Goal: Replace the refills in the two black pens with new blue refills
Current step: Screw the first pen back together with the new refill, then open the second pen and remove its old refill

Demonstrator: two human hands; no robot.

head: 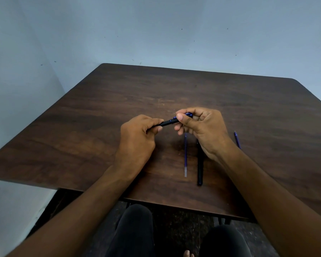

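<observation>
One black pen (168, 122) with a blue end is held in the air, nearly level. The second pen (200, 167) lies beside a blue refill (185, 154). Another refill (237, 139) lies further right.

Dark wood-grain table (100, 127) with low sheen, matt black pen (200, 164)

Wooden table (100, 127) bears refill (185, 154), pen (200, 167), perhaps another refill (237, 140)
</observation>
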